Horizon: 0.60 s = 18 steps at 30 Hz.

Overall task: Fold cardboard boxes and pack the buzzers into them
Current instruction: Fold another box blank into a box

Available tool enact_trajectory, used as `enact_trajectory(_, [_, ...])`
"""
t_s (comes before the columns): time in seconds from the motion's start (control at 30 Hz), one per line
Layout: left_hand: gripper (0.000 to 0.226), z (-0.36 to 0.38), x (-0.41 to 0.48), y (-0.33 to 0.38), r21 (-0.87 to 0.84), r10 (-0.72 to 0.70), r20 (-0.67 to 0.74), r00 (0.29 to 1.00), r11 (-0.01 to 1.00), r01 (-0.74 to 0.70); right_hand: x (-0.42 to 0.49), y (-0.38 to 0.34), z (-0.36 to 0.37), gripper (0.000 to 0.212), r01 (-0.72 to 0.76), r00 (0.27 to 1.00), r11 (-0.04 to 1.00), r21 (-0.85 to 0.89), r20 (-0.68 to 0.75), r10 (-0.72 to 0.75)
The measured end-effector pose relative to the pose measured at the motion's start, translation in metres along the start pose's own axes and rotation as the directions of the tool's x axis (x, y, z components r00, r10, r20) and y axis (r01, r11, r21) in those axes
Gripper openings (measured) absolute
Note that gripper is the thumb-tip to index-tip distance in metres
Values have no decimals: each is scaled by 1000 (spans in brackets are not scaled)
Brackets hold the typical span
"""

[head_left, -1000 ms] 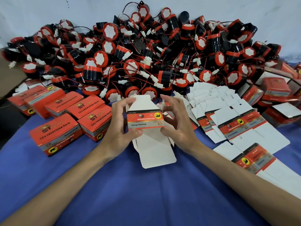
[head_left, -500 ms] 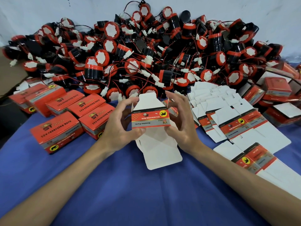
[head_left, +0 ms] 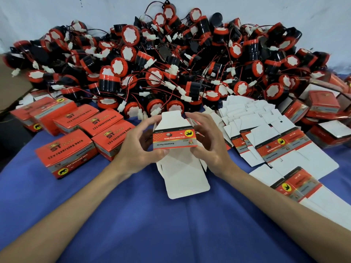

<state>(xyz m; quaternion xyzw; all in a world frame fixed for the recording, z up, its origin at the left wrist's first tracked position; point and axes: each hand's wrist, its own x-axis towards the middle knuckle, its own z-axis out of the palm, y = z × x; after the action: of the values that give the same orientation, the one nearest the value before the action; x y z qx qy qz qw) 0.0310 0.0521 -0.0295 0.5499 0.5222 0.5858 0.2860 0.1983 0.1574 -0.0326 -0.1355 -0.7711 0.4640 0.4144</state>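
Note:
A half-folded cardboard box with a red printed panel and white flaps is held above the blue cloth at the centre. My left hand grips its left side, thumb under the printed panel. My right hand grips its right side, fingers curled round the back. One long white flap hangs down toward me; another stands up behind. A big heap of red and black buzzers with wires and white plugs lies just behind the box.
Several closed red boxes stand in rows at the left. Flat unfolded box blanks lie fanned out at the right, more at the near right. Other boxes pile up at the far right. Blue cloth covers the table.
Both hands have lifted the box slightly up and away from me, and the printed panel now stands more squarely between them.

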Motion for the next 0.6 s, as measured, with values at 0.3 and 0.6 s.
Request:
enact_trajectory(0.3, [70, 0, 0, -1, 45, -53, 74, 996, 998, 49, 0, 1, -2, 74, -60, 998, 998, 26, 28, 59])
enact_trajectory(0.6, [64, -1, -1, 0, 66, -72, 105, 992, 996, 65, 0, 2, -3, 74, -124, 991, 992, 10, 54, 123])
